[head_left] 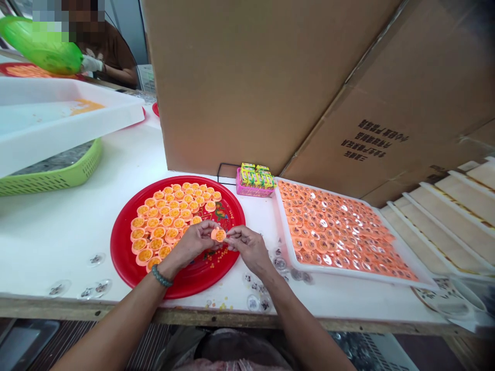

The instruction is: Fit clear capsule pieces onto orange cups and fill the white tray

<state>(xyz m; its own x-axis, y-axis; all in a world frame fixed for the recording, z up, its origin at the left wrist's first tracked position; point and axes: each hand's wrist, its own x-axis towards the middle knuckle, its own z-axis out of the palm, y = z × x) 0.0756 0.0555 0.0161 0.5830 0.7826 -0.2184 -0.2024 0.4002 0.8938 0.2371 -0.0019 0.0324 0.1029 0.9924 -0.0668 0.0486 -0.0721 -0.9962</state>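
Over the right part of a red round tray [127,268], my left hand [198,241] pinches a small orange cup [219,235] with yellow-orange filling. My right hand [247,246] is closed, its fingertips pressed at the cup's right edge; any thin film between them cannot be made out. Many similar filled cups [167,221] stand close together on the left and back of the tray. Yellow-orange crumbs [219,256] lie on the tray beneath my hands. Clear round printed discs [253,301] are scattered by my right forearm.
At right stands a white tray [284,242] full of clear-topped orange cups. Behind are a pink basket [255,191] of small yellow-green packs and cardboard boxes [247,93]. A white bin [69,126] sits over a green basket [83,172]; a co-worker's gloved hand [92,64] holds a green basin [46,49].
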